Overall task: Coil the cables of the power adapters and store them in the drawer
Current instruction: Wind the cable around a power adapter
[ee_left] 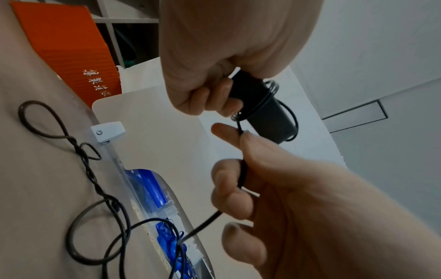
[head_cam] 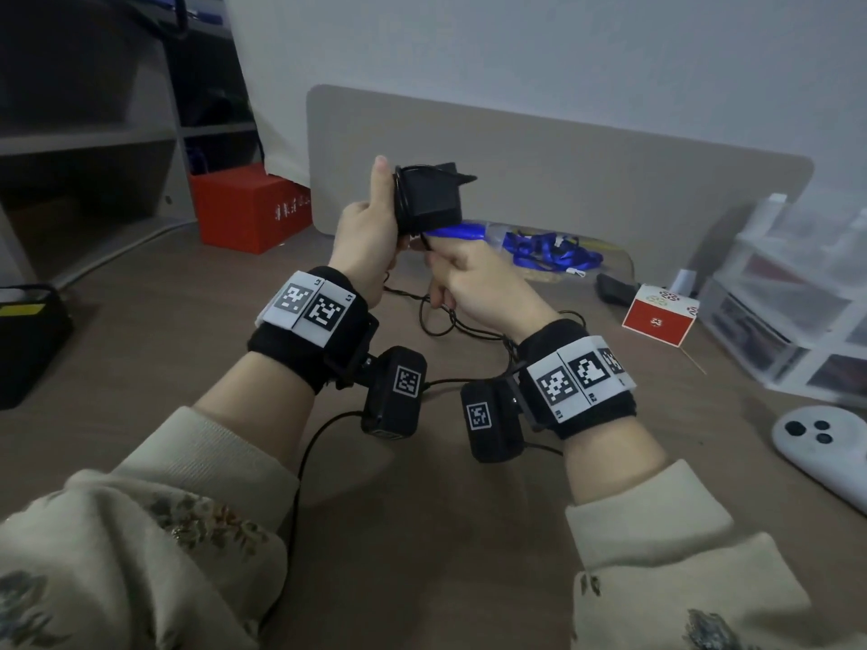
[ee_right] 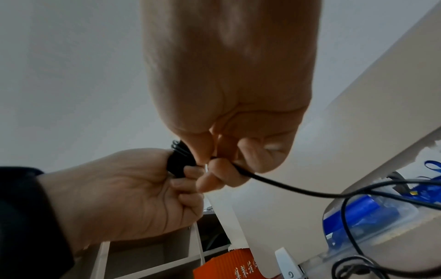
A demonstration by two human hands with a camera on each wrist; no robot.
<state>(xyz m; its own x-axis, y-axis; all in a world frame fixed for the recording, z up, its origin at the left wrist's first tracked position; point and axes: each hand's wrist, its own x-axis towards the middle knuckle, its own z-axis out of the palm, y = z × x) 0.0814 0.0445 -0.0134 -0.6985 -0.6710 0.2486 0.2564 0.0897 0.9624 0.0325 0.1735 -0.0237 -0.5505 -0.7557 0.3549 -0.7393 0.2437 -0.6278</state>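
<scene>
Head view: my left hand [head_cam: 363,232] grips the adapter [head_cam: 429,199] above the desk [head_cam: 422,532], a few turns wound; my right hand [head_cam: 474,283] pinches its cable [ee_left: 242,169], most still loose. Drawer storage remains.

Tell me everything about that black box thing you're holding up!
The power adapter is a small black plastic block, matte, held up above the desk. Its thin black cable is already looped around it a few times. The left hand grips it; the right hand pinches the cable just below.
</scene>
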